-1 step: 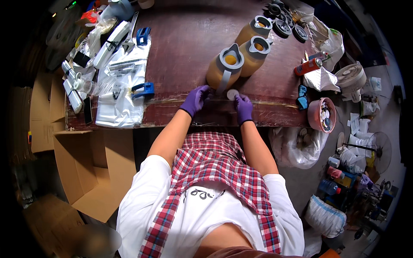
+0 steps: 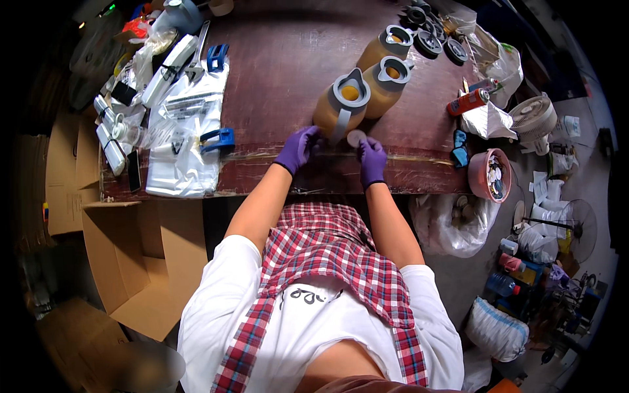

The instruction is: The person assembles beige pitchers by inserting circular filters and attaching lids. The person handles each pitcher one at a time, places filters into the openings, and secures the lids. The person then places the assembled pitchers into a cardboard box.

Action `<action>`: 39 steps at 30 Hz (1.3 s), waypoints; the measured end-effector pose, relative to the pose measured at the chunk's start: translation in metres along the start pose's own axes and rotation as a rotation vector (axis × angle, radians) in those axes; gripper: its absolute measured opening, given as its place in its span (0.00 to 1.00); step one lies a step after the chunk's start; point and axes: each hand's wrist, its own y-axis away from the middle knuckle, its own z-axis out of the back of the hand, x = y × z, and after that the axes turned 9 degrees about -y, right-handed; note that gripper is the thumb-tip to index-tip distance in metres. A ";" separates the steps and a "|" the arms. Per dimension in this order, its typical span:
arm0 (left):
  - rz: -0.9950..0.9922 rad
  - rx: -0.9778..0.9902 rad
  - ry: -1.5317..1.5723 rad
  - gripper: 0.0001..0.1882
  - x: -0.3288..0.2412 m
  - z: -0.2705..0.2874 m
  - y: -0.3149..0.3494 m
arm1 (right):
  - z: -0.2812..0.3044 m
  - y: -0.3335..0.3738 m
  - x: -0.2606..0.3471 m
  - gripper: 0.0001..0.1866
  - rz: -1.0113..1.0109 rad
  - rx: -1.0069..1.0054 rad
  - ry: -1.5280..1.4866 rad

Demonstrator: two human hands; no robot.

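Note:
Three tan jugs with grey collars and open tops stand together on the dark red table. The nearest jug (image 2: 333, 116) has its grey handle toward me. Behind it are a middle jug (image 2: 382, 98) and a far jug (image 2: 373, 54). In a purple glove, my left hand (image 2: 299, 149) is at the nearest jug's lower left side, fingers curved and apart; whether they touch it is unclear. My right hand (image 2: 372, 160), gloved alike, pinches the edge of a small pale round disc (image 2: 356, 137) beside that jug's base.
Clear plastic bags (image 2: 183, 160) and two blue clamps cover the table's left side. Dark round lids (image 2: 429, 43) lie at the far right. A red spray can (image 2: 468, 102) and a pink tub (image 2: 487, 177) of small parts sit at the right. An open carton (image 2: 147, 255) stands below left.
My right hand has shifted slightly away from me and to the right with the disc, which now looks darker and more tilted. My left hand and the jugs are nearly unchanged.

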 end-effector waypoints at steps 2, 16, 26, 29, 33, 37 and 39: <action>-0.290 0.062 -0.273 0.12 -0.019 0.001 -0.005 | -0.038 0.020 0.049 0.09 0.166 0.045 -0.016; -0.585 0.352 -0.551 0.24 -0.092 -0.074 0.059 | -0.091 0.043 0.181 0.09 0.841 0.507 0.710; -0.647 0.203 -0.763 0.27 -0.112 -0.085 0.070 | -0.104 0.036 0.185 0.11 0.550 0.572 0.647; -0.678 0.208 -0.636 0.25 -0.113 -0.084 0.071 | -0.106 0.035 0.180 0.11 0.541 0.605 0.590; -0.804 0.161 -0.750 0.19 -0.119 -0.069 0.083 | -0.102 0.027 0.170 0.10 0.600 0.590 0.632; -0.761 0.247 -0.591 0.24 -0.111 -0.046 0.070 | -0.109 0.035 0.169 0.11 0.624 0.569 0.652; -0.718 0.164 -0.659 0.23 -0.111 -0.055 0.069 | -0.108 0.035 0.166 0.11 0.626 0.564 0.649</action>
